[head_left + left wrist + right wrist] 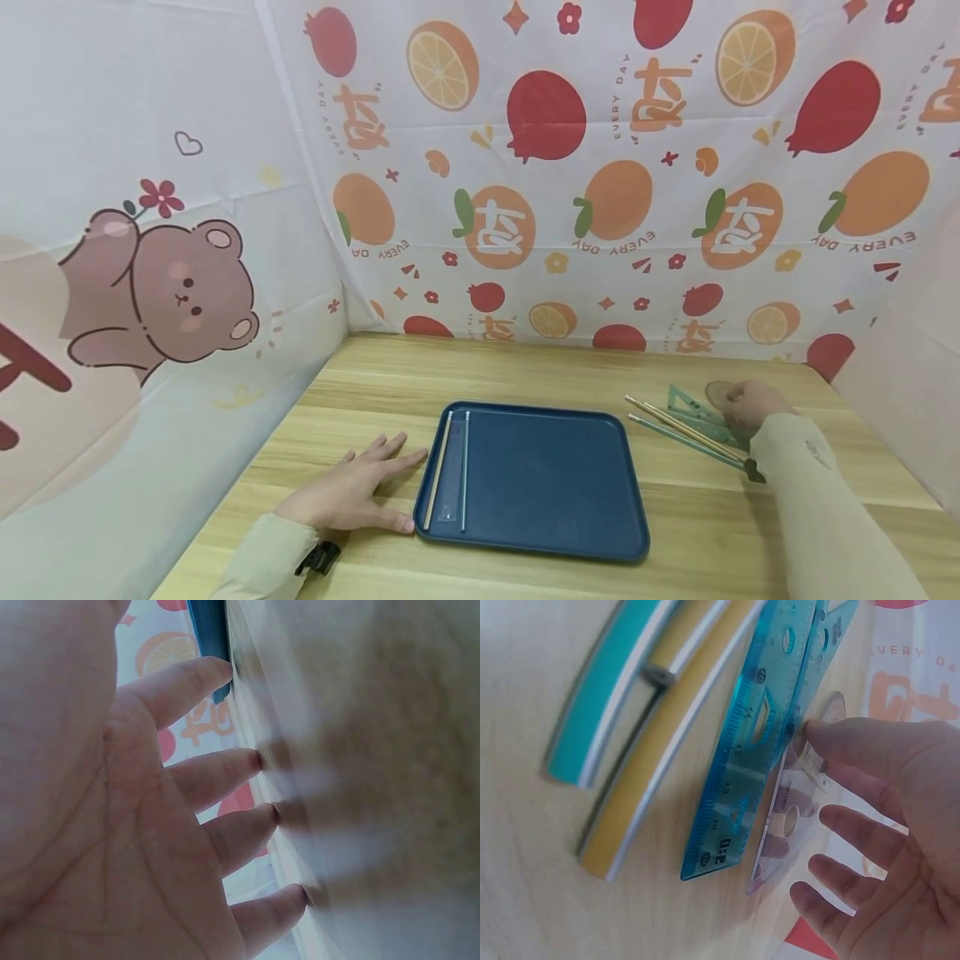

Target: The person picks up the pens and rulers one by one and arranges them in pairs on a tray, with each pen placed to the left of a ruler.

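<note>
My left hand point(356, 492) lies spread beside the left edge of the blue tray point(555, 483); its thumb touches the tray's near corner. In the left wrist view, the fingertips point(259, 759) rest on the tabletop. Far to the right, my right hand point(753, 406) pinches the edge of a clear protractor point(780, 821) between thumb and forefinger, the other fingers held loosely apart. Next to it lie a teal ruler point(724, 802) and a teal set square point(686, 404). Nearer are two yellow pencils point(641, 780) and a teal pencil point(604, 712).
Along the tray's left side lie a yellow pencil point(438, 471), a clear ruler point(450, 475) and a teal pencil point(466, 471). The wooden table point(525, 367) meets a fruit-printed curtain point(547, 275) at the back and a bear-printed one point(187, 292) at left.
</note>
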### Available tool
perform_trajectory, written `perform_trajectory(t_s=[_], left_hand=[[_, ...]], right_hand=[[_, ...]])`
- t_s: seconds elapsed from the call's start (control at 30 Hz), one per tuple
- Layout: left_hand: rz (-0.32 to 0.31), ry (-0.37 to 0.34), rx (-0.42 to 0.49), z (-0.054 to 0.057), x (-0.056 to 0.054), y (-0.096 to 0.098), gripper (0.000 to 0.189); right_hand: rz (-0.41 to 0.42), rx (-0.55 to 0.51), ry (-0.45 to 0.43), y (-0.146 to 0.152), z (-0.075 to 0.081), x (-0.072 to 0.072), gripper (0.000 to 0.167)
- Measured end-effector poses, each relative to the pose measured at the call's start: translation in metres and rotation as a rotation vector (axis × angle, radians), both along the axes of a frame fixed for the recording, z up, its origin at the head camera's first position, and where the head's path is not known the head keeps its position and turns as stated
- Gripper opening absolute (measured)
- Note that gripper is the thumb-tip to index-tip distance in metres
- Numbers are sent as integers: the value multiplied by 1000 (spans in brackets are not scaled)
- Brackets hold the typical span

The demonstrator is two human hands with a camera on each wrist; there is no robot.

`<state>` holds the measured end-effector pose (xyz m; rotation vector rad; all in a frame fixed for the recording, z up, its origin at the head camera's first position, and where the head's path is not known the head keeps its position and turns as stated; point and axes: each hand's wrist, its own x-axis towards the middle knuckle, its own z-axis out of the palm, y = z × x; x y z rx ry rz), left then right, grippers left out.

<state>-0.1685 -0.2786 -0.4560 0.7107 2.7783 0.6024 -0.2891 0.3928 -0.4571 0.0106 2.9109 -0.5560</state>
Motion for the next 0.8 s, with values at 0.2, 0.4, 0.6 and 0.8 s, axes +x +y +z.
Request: perform_trajectory(t_s=[0.2,0.4,0.6,0.8], left_hand=[[1,-3,-6,1,0,1,105],[2,-5,-4,2,0,1,104],[-2,0,-2,0,-1,0,104],[-2,-1,-3,1,0,0,104]], right_hand=[[-8,-44,-31,2,0,-2,61],[-26,-85,-48,0,4,3,55],[-13,-87,-34,-3,7,8,48],[-4,-87,-44,-5,11,11,42]])
